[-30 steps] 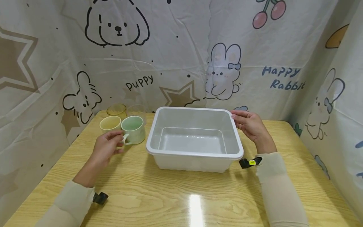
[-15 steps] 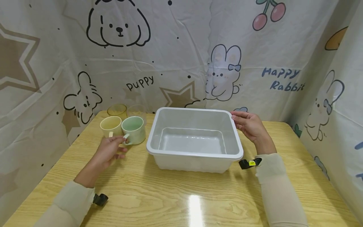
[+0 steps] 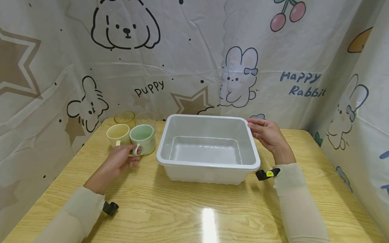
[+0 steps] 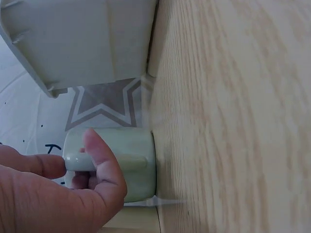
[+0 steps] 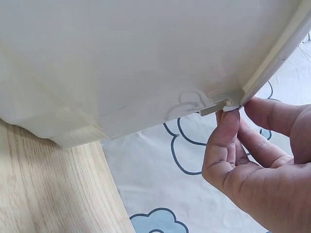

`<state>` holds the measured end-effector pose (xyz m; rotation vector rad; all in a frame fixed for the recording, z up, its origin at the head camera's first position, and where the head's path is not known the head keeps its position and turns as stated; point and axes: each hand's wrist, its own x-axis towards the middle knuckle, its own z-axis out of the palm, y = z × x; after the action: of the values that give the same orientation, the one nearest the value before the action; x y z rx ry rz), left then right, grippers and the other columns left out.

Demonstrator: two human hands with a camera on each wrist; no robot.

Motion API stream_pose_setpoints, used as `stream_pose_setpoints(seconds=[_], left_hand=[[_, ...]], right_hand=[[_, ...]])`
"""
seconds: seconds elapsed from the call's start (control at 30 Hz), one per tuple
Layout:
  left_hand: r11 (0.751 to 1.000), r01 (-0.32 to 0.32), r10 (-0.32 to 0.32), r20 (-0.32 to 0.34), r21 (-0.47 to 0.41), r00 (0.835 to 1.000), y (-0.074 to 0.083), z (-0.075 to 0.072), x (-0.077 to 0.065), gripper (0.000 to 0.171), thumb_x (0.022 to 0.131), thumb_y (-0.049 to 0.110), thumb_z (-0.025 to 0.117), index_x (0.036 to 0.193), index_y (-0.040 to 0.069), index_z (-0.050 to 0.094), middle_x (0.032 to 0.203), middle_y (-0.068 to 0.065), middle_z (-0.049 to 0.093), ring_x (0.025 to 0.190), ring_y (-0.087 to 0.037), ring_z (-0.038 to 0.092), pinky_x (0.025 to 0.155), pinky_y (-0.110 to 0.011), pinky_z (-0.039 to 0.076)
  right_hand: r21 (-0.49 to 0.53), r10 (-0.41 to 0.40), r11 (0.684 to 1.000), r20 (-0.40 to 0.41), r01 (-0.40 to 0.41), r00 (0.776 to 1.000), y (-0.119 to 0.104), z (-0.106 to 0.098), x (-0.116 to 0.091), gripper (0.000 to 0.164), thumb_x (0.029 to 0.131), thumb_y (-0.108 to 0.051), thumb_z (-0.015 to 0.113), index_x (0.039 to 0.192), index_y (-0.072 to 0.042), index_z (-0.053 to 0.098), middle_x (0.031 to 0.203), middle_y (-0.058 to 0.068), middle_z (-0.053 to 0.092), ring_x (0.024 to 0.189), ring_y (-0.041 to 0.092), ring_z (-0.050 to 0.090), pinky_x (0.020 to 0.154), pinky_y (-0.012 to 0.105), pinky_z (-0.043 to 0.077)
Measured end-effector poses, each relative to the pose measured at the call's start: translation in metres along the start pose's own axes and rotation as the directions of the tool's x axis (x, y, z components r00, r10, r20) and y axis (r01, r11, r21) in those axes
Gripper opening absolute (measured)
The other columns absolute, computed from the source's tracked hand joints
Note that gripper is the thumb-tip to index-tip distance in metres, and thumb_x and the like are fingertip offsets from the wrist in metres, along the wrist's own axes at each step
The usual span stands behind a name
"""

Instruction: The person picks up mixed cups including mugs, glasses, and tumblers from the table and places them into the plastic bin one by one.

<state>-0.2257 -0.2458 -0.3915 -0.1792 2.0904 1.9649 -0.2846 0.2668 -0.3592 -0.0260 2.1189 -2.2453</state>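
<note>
A pale green mug stands upright on the table, left of a white plastic basin. My left hand holds the mug by its handle; in the left wrist view, fingers of that hand are curled through and around the handle of the green mug. At the basin's far right corner, my right hand pinches the rim. The right wrist view shows the thumb and fingers of this hand at the rim, beside the basin's outer wall.
A yellow mug stands just left of the green one. Behind them are an amber glass and a clear glass. The wooden table meets a printed curtain at its back and sides.
My left hand has moved slightly right, its fingers going from beside the green mug's handle to around it. My right hand and the basin have stayed put.
</note>
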Motion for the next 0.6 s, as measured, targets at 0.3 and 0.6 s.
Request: stream_pose_setpoints(seconds=[0.3, 0.6], left_hand=[[1.0, -0.018, 0.018, -0.007, -0.01, 1.0, 0.0, 0.005, 0.007, 0.036, 0.111, 0.026, 0.044, 0.104, -0.008, 0.056, 0.087, -0.004, 0.06, 0.074, -0.011, 0.066, 0.072, -0.027, 0.06], [0.996, -0.062, 0.056, -0.095, -0.062, 0.994, 0.006, 0.014, 0.01, 0.033, 0.109, 0.021, 0.048, 0.1, -0.01, 0.055, 0.081, -0.003, 0.059, 0.065, -0.01, 0.066, 0.065, -0.026, 0.06]], right_hand=[[0.016, 0.008, 1.0, 0.016, -0.008, 1.0, 0.0, -0.003, 0.001, 0.034, 0.096, -0.014, 0.073, 0.127, -0.001, 0.066, 0.11, -0.001, 0.069, 0.092, 0.014, 0.067, 0.082, 0.022, 0.058], [0.013, 0.008, 1.0, 0.019, -0.008, 1.0, 0.0, -0.003, 0.002, 0.037, 0.096, -0.014, 0.073, 0.129, 0.0, 0.065, 0.111, 0.0, 0.069, 0.094, 0.014, 0.067, 0.083, 0.023, 0.058]])
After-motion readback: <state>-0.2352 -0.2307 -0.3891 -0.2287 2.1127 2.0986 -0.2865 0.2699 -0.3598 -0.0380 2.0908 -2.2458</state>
